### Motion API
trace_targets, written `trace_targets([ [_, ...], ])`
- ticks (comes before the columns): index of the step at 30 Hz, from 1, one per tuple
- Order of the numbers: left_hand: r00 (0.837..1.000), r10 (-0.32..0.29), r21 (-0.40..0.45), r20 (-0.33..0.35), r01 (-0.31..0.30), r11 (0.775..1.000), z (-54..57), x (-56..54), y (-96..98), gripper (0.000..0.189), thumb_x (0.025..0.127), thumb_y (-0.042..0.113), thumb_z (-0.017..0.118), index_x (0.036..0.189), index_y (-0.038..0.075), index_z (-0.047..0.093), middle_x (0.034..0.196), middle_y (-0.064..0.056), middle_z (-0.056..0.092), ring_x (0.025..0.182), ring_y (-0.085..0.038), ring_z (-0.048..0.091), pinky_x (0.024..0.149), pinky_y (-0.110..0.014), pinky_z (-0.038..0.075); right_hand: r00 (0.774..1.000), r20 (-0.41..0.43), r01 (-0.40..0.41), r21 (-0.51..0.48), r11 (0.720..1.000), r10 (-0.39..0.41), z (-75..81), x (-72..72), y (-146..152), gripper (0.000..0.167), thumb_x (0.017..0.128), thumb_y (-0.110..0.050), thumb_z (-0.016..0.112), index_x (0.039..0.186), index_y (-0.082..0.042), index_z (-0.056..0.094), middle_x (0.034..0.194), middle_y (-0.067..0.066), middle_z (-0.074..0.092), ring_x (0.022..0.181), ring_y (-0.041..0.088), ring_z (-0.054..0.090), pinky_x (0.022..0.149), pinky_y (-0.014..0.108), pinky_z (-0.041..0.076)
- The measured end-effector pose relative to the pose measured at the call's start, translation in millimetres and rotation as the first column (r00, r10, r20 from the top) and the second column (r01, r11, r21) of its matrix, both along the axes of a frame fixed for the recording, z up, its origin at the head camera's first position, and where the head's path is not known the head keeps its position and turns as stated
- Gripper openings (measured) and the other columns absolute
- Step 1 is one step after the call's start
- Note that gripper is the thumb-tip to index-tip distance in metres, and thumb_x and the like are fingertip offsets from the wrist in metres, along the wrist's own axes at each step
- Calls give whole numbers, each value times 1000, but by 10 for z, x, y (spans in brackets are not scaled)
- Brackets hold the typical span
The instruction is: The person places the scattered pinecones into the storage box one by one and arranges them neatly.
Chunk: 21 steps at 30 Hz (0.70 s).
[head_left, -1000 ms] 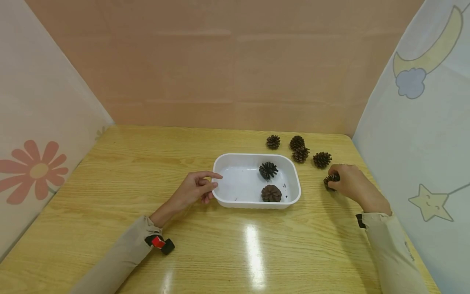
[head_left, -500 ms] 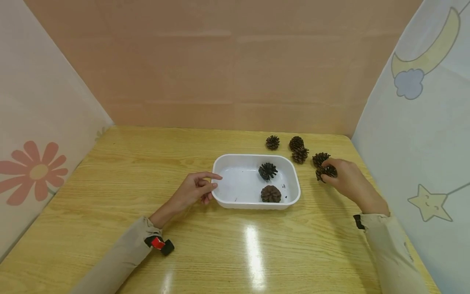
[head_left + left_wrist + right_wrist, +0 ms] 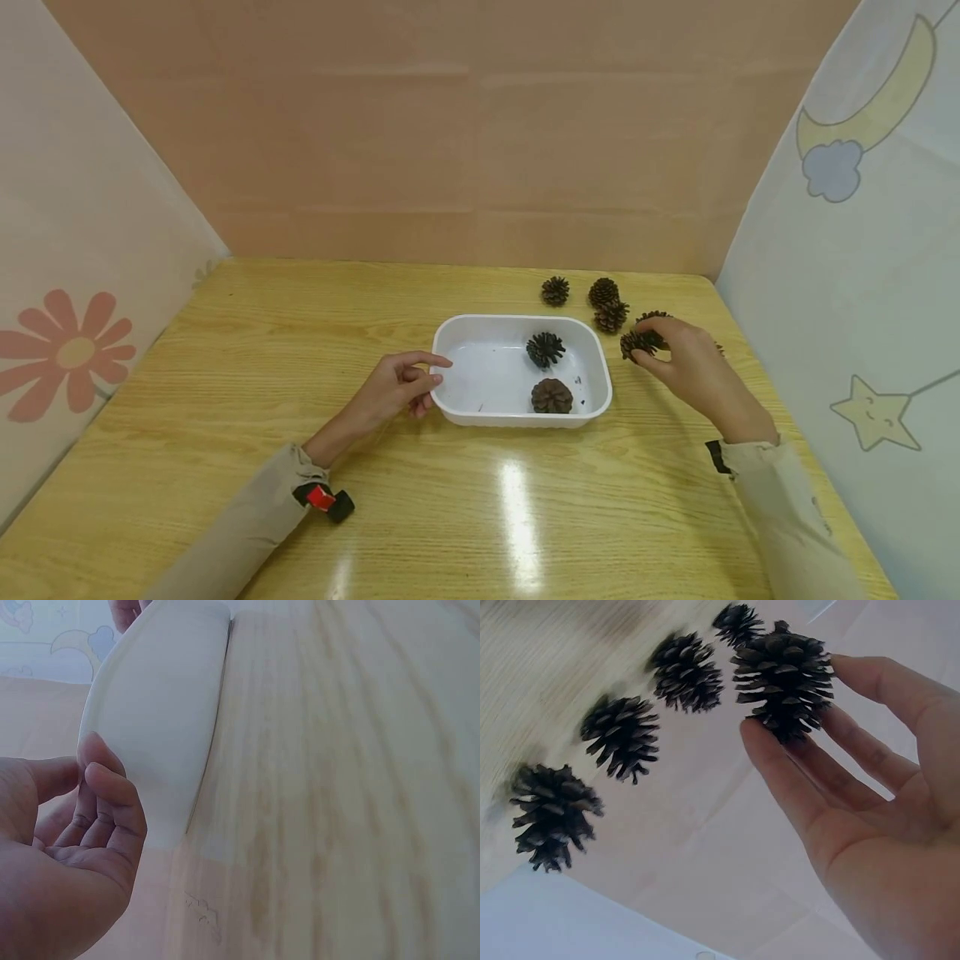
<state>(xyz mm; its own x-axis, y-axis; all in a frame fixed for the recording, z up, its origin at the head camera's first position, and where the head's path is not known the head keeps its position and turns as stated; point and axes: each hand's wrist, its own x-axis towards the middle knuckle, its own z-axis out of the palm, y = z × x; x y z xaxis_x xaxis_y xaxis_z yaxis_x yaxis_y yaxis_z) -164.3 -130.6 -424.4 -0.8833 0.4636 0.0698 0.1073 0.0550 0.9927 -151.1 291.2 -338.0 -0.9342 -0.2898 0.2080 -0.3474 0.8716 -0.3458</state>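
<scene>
My right hand (image 3: 697, 367) holds a brown pine cone (image 3: 637, 344) between thumb and fingers, right of the white plastic tub (image 3: 517, 421). In the right wrist view the gripped cone (image 3: 784, 679) appears with its scales spread and my fingertips on its sides. My left hand (image 3: 397, 387) pinches the tub's left rim with thumb and fingers, as the left wrist view also shows at the tub wall (image 3: 161, 697). Inside the tub, toward its right end, lie a dark open-scaled pine cone (image 3: 546, 350) and a rounder brown pine cone (image 3: 552, 396).
More cones lie behind and right of the tub: a single pine cone (image 3: 555, 291), a touching pair with its front pine cone (image 3: 611, 317), and another pine cone (image 3: 654, 317) partly behind my right hand. Patterned cloth walls (image 3: 862, 333) flank the wooden table (image 3: 420, 517).
My right hand has moved left with the pine cone, from the table's right side toward the tub. The left hand and the tub have stayed put.
</scene>
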Motion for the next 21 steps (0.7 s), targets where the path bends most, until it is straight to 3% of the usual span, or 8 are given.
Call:
trace_targets([
  [6,1000,0,4,7,0,1000,3,0,2,32,99,6,62,128,-6,62,67,-13,63,51,-14,58,49,-24,51,997,-62,-41,-37,998,39,-11,24,-59,30,94,-11,70,120,1,63,119,21,64,105,41,62,85,57,52],
  [17,1000,-1,2,17,1,1000,-12,-5,-6,33,99,8,63,128,-6,61,67,-14,63,51,-14,58,49,-25,52,996,-71,-67,-74,995,61,-2,74,-207,37,94,-12,70,126,2,60,125,22,61,104,42,63,87,57,52],
  [21,1000,0,1,24,0,1000,-17,-9,-6,34,98,9,63,128,-7,60,67,-14,63,52,-15,58,49,-25,52,993,-89,-86,-83,993,79,-26,89,-271,40,95,-14,69,131,-1,59,127,21,60,107,42,61,92,63,44],
])
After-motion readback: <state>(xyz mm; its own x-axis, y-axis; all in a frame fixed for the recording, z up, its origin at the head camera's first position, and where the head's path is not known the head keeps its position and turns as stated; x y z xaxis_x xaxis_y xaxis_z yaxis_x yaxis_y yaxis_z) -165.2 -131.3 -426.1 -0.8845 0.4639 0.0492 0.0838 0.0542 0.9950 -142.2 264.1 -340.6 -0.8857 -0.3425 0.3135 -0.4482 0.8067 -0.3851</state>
